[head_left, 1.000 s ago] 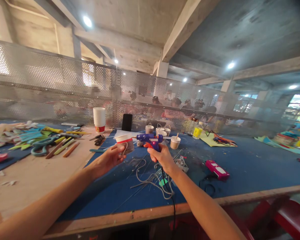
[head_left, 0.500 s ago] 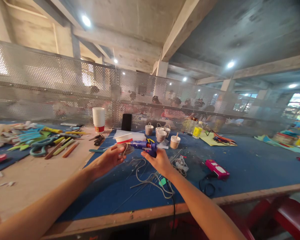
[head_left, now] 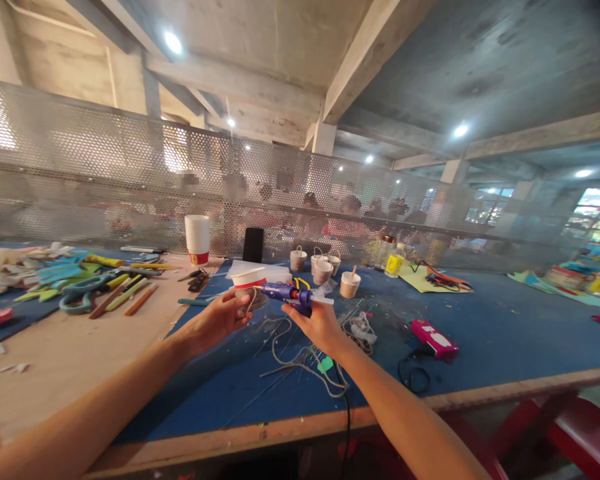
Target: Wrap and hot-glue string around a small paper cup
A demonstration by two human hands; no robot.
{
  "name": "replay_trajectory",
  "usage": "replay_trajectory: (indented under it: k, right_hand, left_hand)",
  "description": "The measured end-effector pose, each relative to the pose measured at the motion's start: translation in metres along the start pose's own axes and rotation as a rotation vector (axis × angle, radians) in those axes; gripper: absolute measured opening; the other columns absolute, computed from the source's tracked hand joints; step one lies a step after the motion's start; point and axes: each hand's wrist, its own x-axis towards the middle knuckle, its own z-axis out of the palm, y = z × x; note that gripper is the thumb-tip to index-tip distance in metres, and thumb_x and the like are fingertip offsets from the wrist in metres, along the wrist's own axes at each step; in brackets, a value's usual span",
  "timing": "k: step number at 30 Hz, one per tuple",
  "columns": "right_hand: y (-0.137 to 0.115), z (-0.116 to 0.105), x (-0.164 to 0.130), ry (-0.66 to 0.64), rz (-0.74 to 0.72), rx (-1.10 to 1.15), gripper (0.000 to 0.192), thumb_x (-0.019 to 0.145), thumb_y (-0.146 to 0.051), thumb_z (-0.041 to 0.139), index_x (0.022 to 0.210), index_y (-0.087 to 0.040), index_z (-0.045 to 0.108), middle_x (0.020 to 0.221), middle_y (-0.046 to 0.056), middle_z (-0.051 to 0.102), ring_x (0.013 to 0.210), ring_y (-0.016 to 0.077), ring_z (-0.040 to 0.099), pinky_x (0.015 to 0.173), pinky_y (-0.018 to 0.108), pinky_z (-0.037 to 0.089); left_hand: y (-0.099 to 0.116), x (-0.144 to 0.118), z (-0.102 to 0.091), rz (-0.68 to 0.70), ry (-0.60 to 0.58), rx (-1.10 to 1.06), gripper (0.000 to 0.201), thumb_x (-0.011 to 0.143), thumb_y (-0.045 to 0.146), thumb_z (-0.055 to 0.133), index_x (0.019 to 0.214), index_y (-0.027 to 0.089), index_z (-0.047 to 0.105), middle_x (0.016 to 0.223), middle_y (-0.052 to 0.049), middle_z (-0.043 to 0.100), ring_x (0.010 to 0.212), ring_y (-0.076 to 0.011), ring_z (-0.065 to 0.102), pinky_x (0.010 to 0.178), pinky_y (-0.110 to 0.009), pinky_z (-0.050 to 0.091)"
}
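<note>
My left hand [head_left: 226, 312] is closed around a white paper cup [head_left: 249, 277] with a red band. Grey cord [head_left: 253, 301] shows around its lower part, between my fingers and the nozzle. In my right hand [head_left: 323, 323] I hold a blue hot glue gun [head_left: 287, 292], its tip pointing left and close to the cord; whether it touches cannot be made out. Below both hands, loose grey cord [head_left: 300, 367] lies tangled on the blue tabletop [head_left: 195, 393] among thin clear strands.
Several small cord-covered cups [head_left: 322, 271] stand behind. To the left are a cup stack [head_left: 197, 237], scissors [head_left: 77, 295] and foam scraps [head_left: 55, 270]. A pink device [head_left: 434, 339] and a yellow-labelled bottle [head_left: 395, 261] lie rightward. A perforated metal screen [head_left: 105, 173] closes the back.
The glue gun has tipped and shifted slightly, its body a little lower and leftward. The cup in my left hand has turned slightly.
</note>
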Motion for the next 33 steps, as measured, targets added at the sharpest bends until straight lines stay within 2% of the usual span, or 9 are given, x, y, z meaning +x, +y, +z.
replay_trajectory:
  k: [13, 19, 33]
  right_hand:
    - [0.0086, 0.0049, -0.0023, 0.015, -0.027, -0.037, 0.032, 0.095, -0.046, 0.06, 0.111, -0.02, 0.072, 0.103, 0.009, 0.078, 0.095, 0.0244, 0.074, 0.086, 0.032, 0.055]
    - [0.0087, 0.005, -0.0019, 0.019, -0.044, -0.076, 0.032, 0.096, -0.046, 0.058, 0.11, -0.02, 0.072, 0.099, 0.008, 0.078, 0.091, 0.0233, 0.073, 0.083, 0.031, 0.055]
    - [0.0055, 0.0026, -0.0018, 0.045, -0.059, -0.11, 0.033, 0.095, -0.048, 0.059, 0.105, -0.019, 0.072, 0.097, 0.009, 0.077, 0.088, 0.0238, 0.073, 0.077, 0.031, 0.053]
  left_hand:
    - [0.0015, -0.0037, 0.0058, 0.001, 0.023, 0.027, 0.036, 0.073, 0.018, 0.086, 0.107, 0.018, 0.074, 0.089, -0.002, 0.075, 0.065, -0.0112, 0.069, 0.062, -0.019, 0.056]
    - [0.0014, -0.0022, 0.0043, -0.003, 0.009, 0.048, 0.039, 0.075, 0.019, 0.084, 0.112, 0.018, 0.072, 0.101, -0.004, 0.076, 0.065, -0.0104, 0.069, 0.061, -0.019, 0.056]
    - [-0.0008, -0.0001, -0.0008, 0.003, 0.002, 0.055, 0.033, 0.076, 0.022, 0.084, 0.107, 0.018, 0.072, 0.098, -0.006, 0.076, 0.067, -0.0116, 0.068, 0.061, -0.019, 0.055]
